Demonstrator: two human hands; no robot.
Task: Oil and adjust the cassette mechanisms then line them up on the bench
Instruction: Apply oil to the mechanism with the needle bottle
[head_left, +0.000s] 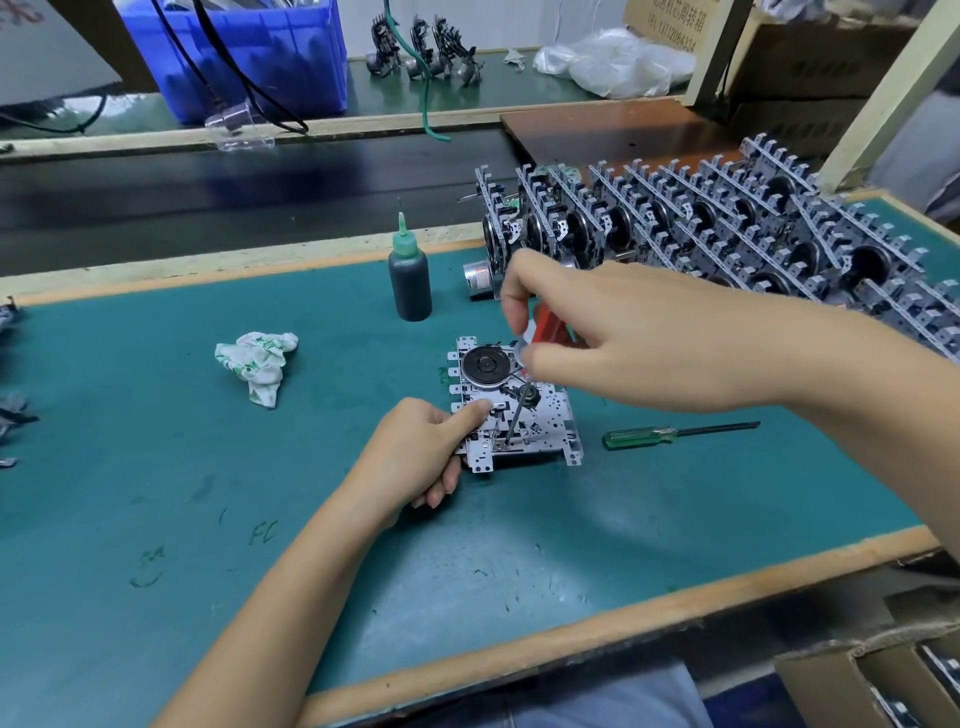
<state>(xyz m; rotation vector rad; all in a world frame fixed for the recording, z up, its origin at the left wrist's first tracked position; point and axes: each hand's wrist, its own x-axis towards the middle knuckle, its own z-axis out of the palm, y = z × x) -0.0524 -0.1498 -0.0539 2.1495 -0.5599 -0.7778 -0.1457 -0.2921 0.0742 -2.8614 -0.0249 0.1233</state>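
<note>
On green bench (156, 415): one mechanism (511, 405) in left grip (415, 452), one red screwdriver (550, 327) in right grip (597, 332).

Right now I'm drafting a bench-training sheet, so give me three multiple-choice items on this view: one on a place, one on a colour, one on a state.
1. Where does the oil bottle stand?
A. On the green mat, beyond the cassette mechanism
B. In the blue bin
C. On the crumpled cloth

2. What colour is the handle of the idle screwdriver on the mat?
A. Red
B. Green
C. Black

3. What is the right hand doing?
A. Resting flat on the mat
B. Lifting the oil bottle
C. Gripping a red-handled screwdriver, tip down on the mechanism

Answers: 1 A, it stands upright behind the mechanism; 2 B, its clear green handle lies right of the mechanism; 3 C, fingers wrap the red handle while the left hand steadies the mechanism.
</note>
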